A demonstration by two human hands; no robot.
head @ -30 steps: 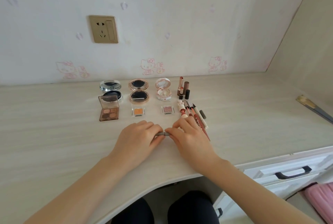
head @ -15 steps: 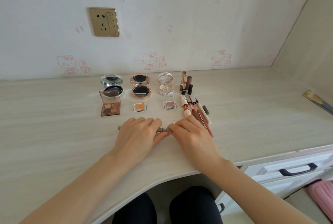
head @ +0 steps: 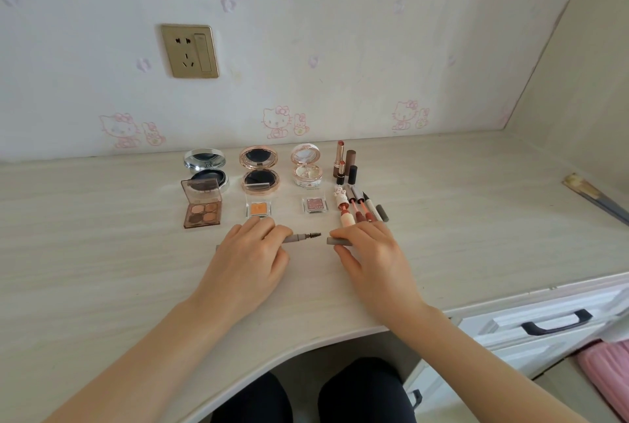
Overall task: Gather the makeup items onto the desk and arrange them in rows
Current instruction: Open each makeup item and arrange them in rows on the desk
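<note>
In the head view, your left hand (head: 250, 261) lies at the centre of the frame on the tabletop (head: 102, 269), its grip pinching the grey brow pencil (head: 295, 238), whose spoolie brush tip points right and is bare. Your right hand (head: 371, 254) sits just to the right, its grip pressed around the grey cap (head: 335, 240), which is apart from the brush tip with a small gap between them.

Above your hands the makeup stands in two rows. In the back row, from left to right: an open silver compact (head: 205, 167), an open rose-gold compact (head: 259, 169), an open pale floral compact (head: 306, 167) and a cluster of upright lipsticks (head: 344, 164). In the front row: a brown eyeshadow quad (head: 201, 206) with its lid raised, a small orange pan (head: 257, 208), a small pink pan (head: 315, 204) and a group of pens and lip tubes (head: 360, 208) lying side by side just above your right hand's fingers.
</note>
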